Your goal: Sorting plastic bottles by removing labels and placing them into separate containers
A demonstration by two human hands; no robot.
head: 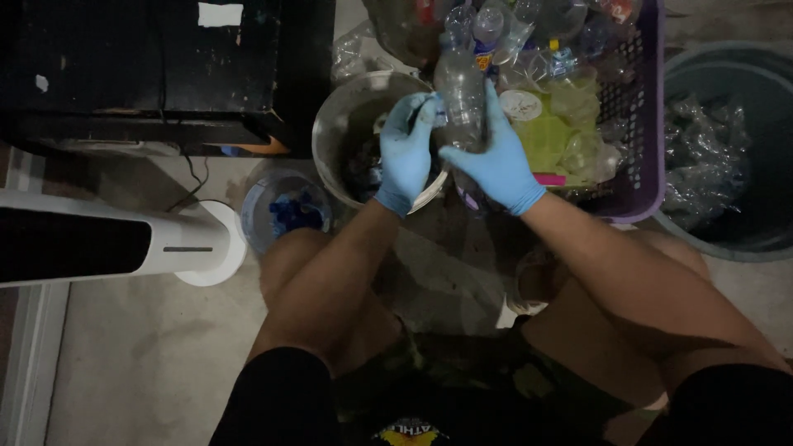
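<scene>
Nearest the camera are the person's bare knees (330,289) and dark shorts, the person crouched over a dusty concrete floor (140,355). Taking the metal bowl (347,116) as landmark and going left to right: well to its left lies a white fan base (206,244), just below and left of it a clear tub of blue caps (285,211). Over the bowl's right rim the left hand (406,153), in a blue glove, has its fingers curled shut around a strip of label peeling from the clear plastic bottle (460,95). The bottle stands nearly upright, its long axis running away from the camera, neck upward in the picture. Right of the bowl the right hand (494,161), also gloved, wraps closed about the bottle's lower body, so it is the nearer hand. Farther right sits a purple basket (640,124) heaped with bottles, then a grey-green bin (768,91) holding crushed plastic
</scene>
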